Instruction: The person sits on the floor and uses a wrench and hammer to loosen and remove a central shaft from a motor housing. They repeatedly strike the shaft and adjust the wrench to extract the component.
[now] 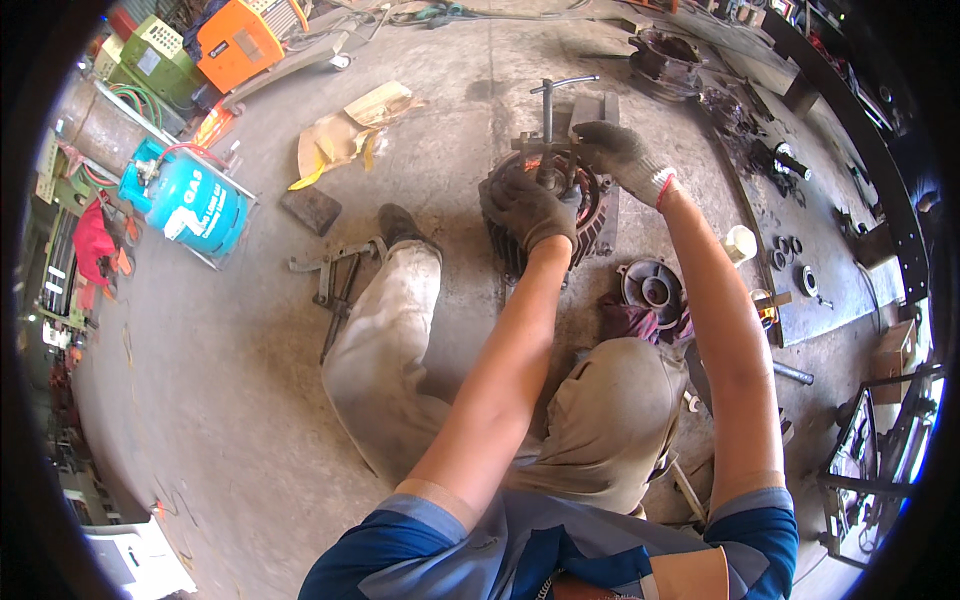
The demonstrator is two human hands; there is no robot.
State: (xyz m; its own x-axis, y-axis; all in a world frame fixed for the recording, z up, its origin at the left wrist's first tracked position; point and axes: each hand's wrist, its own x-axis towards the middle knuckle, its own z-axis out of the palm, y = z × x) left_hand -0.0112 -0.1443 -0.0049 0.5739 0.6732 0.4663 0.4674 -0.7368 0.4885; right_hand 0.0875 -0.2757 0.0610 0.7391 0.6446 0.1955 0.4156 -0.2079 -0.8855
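Observation:
A gear puller (547, 118) with an upright screw and a bent bar across its top stands over a finned electric motor housing (603, 215). Copper-coloured windings show inside the housing's open end. My left hand (530, 208), in a dark-palmed work glove, curls round the lower part of the puller at the near left of the housing's rim; some of its fingertips are hidden. On the far right side, my gloved right hand (615, 158) closes on the end of the puller's crosspiece. A flat plate (612, 115) lies beneath the motor.
A second puller (338, 275) lies beside my left foot. Right of the motor sit a round end cover (652, 288) on a rag and a white cup (739, 244). Torn cardboard (355, 130), a blue gas cylinder (200, 205) and an orange machine (245, 40) stand or lie leftward.

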